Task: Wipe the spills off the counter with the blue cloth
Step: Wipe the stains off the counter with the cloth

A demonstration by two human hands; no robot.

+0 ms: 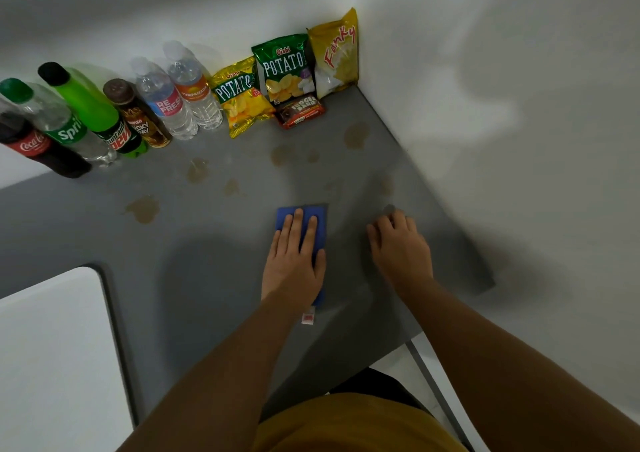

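The blue cloth (317, 224) lies folded flat on the grey counter (214, 250), a long rectangle running away from the near edge, with a small white tag (308, 317) poking out at its near end. Most of its middle is covered — only the far end and right strip show. Brown spills (142, 209) dot the counter beyond it — about 7 patches, the largest to the left, another (356, 135) near the far corner.
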